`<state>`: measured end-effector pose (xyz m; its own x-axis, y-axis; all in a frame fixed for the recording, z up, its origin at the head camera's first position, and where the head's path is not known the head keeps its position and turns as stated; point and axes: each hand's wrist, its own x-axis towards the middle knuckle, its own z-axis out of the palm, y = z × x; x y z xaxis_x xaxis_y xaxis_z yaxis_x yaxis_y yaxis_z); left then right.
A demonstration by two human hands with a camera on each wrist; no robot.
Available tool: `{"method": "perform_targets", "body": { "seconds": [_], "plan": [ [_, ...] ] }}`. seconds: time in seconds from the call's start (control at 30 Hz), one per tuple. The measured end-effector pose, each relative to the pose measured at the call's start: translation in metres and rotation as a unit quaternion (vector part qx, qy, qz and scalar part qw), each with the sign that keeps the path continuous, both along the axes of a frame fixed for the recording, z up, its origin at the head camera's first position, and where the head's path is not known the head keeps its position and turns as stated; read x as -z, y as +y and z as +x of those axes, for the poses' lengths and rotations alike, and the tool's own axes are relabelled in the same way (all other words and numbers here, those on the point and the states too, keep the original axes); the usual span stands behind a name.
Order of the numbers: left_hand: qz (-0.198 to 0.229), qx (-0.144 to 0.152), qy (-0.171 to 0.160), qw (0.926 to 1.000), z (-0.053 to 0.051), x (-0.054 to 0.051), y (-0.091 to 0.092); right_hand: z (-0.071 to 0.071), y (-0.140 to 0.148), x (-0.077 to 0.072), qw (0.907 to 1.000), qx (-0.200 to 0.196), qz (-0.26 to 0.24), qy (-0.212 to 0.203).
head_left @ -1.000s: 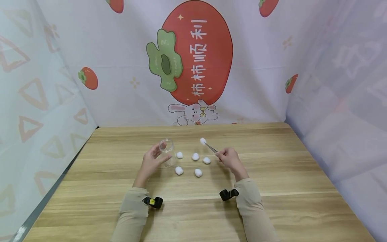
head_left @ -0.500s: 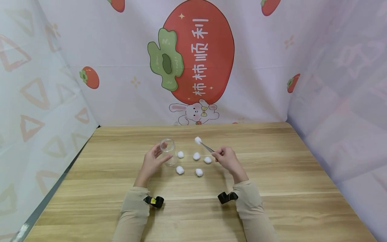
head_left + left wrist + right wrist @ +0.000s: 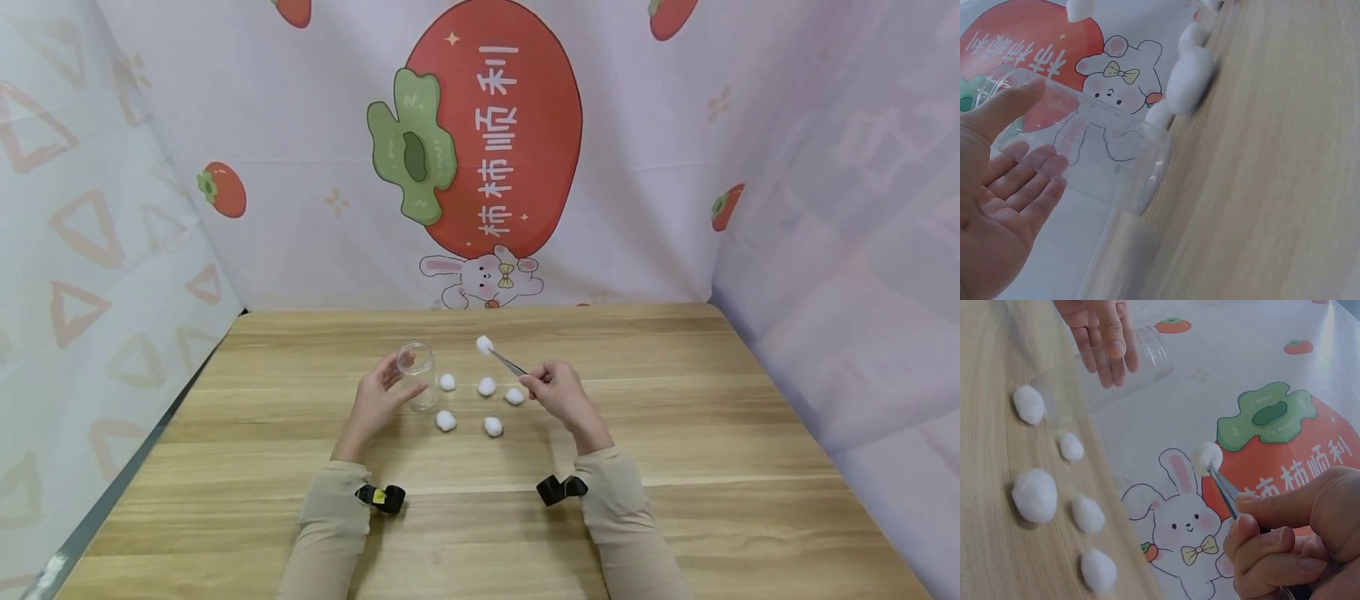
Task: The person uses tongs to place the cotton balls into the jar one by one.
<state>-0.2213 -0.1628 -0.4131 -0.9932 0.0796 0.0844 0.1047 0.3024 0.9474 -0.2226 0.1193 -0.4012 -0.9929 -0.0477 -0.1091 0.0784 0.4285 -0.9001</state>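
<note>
My left hand (image 3: pixel 377 407) holds a clear, lidless jar (image 3: pixel 1107 150) upright on the wooden table, thumb on one side and fingers on the other. No cotton ball shows inside it. My right hand (image 3: pixel 558 393) pinches metal tweezers (image 3: pixel 1225 487) between thumb and fingers. A white cotton ball (image 3: pixel 484 344) is caught in their tips, raised above the table to the right of the jar mouth. Between the hands several more cotton balls lie loose, one (image 3: pixel 447 382) close beside the jar and another (image 3: pixel 492 427) nearer the front.
The wooden table (image 3: pixel 465 542) runs back to a white cloth (image 3: pixel 300 250) printed with a large persimmon and a rabbit. Cloth panels also stand along the left and right sides. Black wrist cameras (image 3: pixel 381 498) are strapped over both sleeves.
The right hand has moved left, bringing the tweezers and the held cotton ball closer to the jar. The left hand and jar stay in place, as do the loose cotton balls.
</note>
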Motion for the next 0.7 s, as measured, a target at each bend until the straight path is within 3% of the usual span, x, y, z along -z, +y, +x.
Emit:
{"method": "perform_targets", "body": {
  "seconds": [0.23, 0.7],
  "plan": [
    [-0.006, 0.001, -0.004, 1.0, -0.002, 0.002, -0.002, -0.002, -0.007, -0.005, 0.9999, -0.006, 0.004, 0.011],
    [-0.007, -0.001, -0.007, 1.0, 0.0, -0.003, 0.0, -0.001, -0.018, -0.017, 0.9999, -0.013, -0.009, 0.006]
  ]
}}
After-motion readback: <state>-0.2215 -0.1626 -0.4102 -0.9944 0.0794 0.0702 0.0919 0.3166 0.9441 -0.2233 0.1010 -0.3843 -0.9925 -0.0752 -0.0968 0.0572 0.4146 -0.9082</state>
